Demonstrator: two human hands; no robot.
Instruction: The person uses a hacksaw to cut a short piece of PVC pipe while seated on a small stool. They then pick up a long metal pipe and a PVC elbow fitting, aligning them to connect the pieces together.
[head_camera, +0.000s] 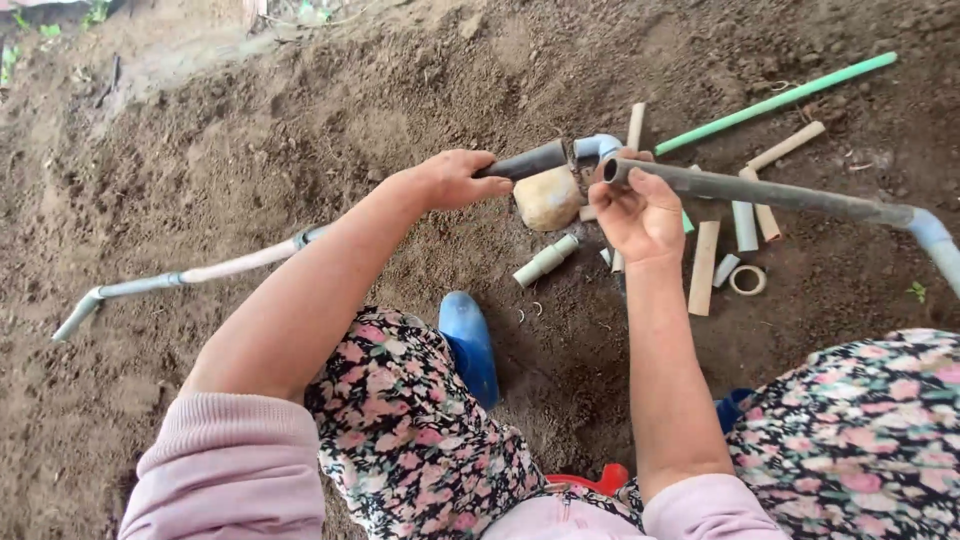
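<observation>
I see bare brown soil lying open to the left and above, while cut pipe offcuts (704, 266), a pale round stone (547, 197) and a long green pipe (776, 102) crowd the ground on the right. My left hand (452, 179), arm outstretched, has its fingers curled around the long grey plastic pipe (527, 161) beside its light-blue elbow fitting (598, 147). My right hand (637, 213), palm up, pinches the open end of a second dark grey pipe (760, 191), just apart from that elbow.

Tan stone (547, 197): green pipe (776, 102) far right, blue boot (470, 346) below, floral trousers (420, 440), pink sleeves (225, 470) lower.
</observation>
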